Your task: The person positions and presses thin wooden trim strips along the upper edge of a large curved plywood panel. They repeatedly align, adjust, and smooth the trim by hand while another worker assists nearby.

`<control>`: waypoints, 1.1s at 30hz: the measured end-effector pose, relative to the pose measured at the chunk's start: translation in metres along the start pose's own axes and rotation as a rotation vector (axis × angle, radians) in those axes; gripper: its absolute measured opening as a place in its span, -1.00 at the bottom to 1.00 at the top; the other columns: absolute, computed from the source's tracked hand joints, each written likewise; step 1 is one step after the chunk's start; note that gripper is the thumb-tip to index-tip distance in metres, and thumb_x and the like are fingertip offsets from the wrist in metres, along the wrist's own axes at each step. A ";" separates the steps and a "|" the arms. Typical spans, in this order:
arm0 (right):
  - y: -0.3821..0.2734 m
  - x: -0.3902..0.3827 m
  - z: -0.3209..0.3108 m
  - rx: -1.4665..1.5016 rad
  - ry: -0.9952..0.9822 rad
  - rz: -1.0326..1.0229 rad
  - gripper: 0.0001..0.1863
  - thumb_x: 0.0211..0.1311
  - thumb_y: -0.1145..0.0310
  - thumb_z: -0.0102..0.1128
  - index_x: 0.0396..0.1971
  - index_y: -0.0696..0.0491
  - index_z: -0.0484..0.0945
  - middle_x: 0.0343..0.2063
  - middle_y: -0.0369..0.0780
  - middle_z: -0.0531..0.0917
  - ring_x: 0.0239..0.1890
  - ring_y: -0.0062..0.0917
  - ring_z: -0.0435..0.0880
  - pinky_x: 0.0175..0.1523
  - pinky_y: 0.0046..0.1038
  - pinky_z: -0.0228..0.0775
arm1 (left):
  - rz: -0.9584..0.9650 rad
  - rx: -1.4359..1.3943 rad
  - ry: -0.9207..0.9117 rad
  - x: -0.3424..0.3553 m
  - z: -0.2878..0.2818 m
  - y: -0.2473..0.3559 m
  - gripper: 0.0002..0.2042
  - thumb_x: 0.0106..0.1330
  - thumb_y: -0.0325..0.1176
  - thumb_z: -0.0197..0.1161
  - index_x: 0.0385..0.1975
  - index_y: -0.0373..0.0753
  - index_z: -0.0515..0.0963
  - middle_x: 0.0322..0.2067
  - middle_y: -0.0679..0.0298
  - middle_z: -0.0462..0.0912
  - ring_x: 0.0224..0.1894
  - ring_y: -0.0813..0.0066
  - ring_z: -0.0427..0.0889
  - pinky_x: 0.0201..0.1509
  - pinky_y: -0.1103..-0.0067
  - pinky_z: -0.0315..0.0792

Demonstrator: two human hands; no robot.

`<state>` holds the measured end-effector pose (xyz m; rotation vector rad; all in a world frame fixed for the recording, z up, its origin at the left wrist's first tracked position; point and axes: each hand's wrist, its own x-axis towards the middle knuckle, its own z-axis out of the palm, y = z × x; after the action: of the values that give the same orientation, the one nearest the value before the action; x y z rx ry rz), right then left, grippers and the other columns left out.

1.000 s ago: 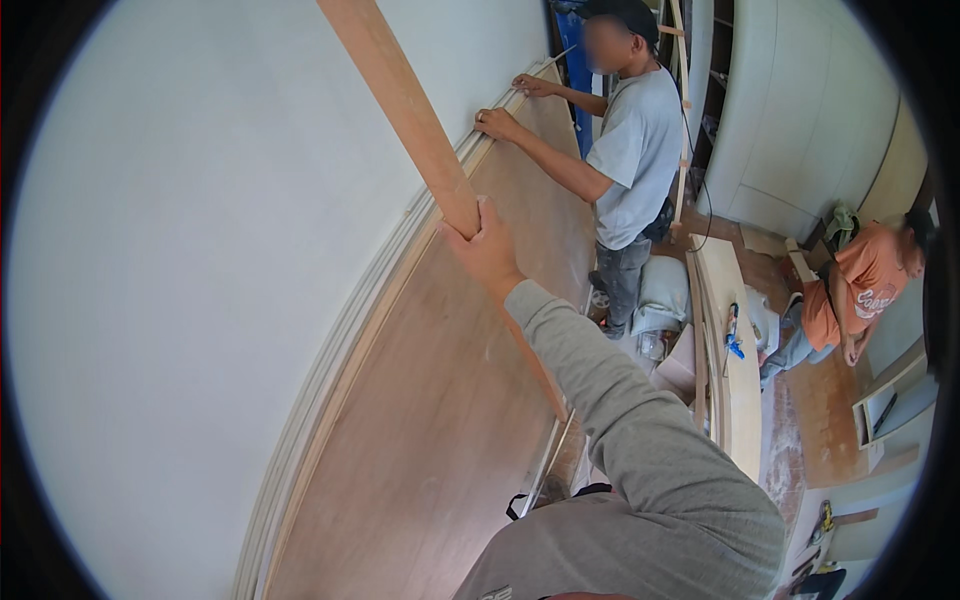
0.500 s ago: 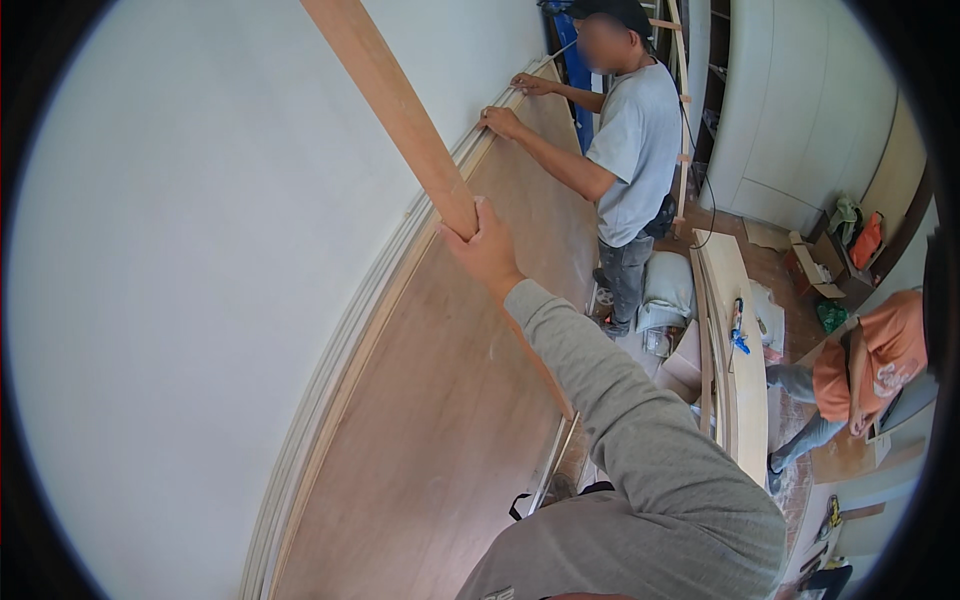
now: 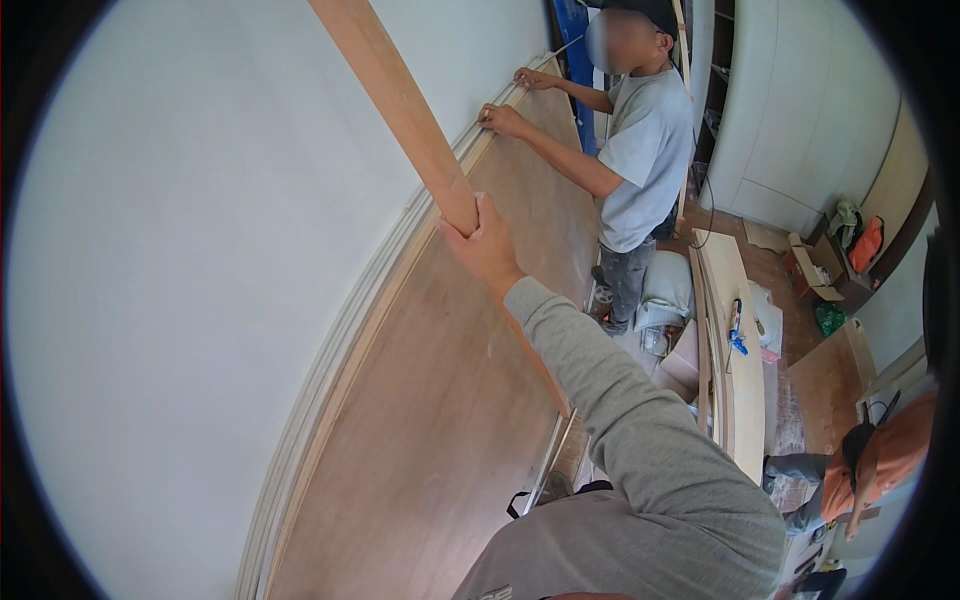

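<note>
My right hand (image 3: 487, 250) is closed around a long, flat wooden board (image 3: 405, 105), thumb along its near face. The board slants from the top edge of the picture down past my wrist, and its lower end shows beyond my sleeve. Behind it, a large brown wood panel (image 3: 430, 400) stands against the white wall, with pale trim strips (image 3: 330, 350) running along its top edge. A co-worker in a grey shirt (image 3: 650, 140) has both hands on that trim farther along. My left hand is out of view.
A stack of pale boards (image 3: 735, 390) lies to the right, with a blue-handled tool (image 3: 737, 330) on top. White sacks (image 3: 667, 290) sit by the co-worker's feet. Another person in orange (image 3: 890, 450) bends at the far right, near an open cardboard box (image 3: 812, 272).
The person in orange has moved down and toward the lower right, uncovering a brown board. The grey-shirted co-worker has leaned slightly right. My right hand keeps its hold on the board.
</note>
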<state>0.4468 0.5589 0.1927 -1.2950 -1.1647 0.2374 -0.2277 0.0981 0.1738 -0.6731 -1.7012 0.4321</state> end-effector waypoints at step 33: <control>-0.022 -0.052 -0.009 0.103 -0.018 -0.036 -0.44 0.16 0.15 0.50 0.00 0.14 0.42 -0.24 0.00 0.69 -0.18 -0.15 0.72 -0.08 -0.22 0.52 | -0.449 -0.795 0.359 -0.029 0.015 -0.017 -0.50 0.60 -0.10 -0.07 -0.51 -0.42 0.42 -0.49 -0.10 0.48 -0.39 -0.20 0.45 -0.29 0.08 0.29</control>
<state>0.4202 0.5091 0.1851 -1.1829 -1.1751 0.2800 -0.2421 0.0676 0.1585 -0.8300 -1.5826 -0.6843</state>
